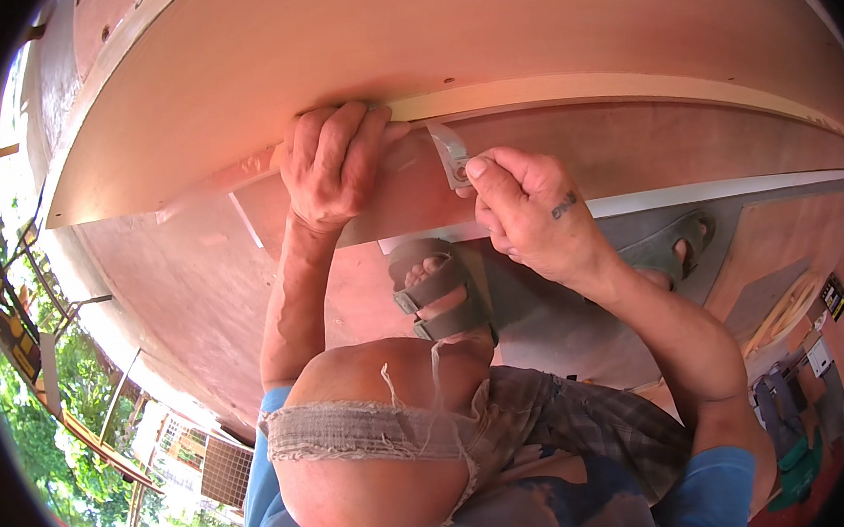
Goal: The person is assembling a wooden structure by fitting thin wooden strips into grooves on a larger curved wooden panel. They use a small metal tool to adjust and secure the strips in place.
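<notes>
My left hand [335, 167] rests on the pale wooden strip [566, 88] that runs along the edge of a large plywood panel [523, 21]. Its fingers are bent over the strip, the thumb side pointing right. Between thumb and fingers, my right hand [534, 207] pinches a small, thin, pale shiny strip [450, 156], slightly curved, with a round mark near the pinched end. Its free upper end comes close to the wooden edge; whether they touch I cannot tell. Below the pale strip lies a reddish-brown board [668, 143].
My sandalled feet, one in a dark sandal [438, 287], stand below the board, by my bare knee [369, 483]. Coiled pale wood strips [788, 314] and a green cloth-like thing [799, 472] lie at the right. A wire-mesh crate [225, 470] stands at the lower left, near greenery.
</notes>
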Available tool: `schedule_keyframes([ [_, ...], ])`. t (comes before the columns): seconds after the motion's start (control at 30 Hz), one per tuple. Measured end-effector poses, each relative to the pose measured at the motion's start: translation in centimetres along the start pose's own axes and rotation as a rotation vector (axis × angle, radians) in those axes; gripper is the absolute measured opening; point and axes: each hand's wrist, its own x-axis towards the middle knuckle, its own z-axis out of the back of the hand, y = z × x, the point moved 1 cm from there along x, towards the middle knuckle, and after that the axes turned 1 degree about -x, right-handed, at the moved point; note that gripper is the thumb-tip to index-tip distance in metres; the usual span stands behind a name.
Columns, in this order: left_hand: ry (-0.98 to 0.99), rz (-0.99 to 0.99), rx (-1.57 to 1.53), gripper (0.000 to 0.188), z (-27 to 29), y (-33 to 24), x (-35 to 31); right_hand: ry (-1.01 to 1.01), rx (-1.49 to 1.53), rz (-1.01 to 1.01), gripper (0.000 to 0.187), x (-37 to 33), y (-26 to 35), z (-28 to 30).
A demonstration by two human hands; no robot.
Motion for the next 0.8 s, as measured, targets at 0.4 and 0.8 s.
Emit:
schedule_keyframes([
  [0.4, 0.019, -0.017, 0.003, 0.030, -0.1, 0.1, -0.5, -0.033, 0.008, -0.103, 0.036, 1.8, 2.4, -1.5],
  [0.8, 0.077, 0.011, 0.037, 0.025, 0.3, 0.1, -1.1, -0.095, 0.128, -0.259, 0.034, -1.1, 3.5, 9.0],
])
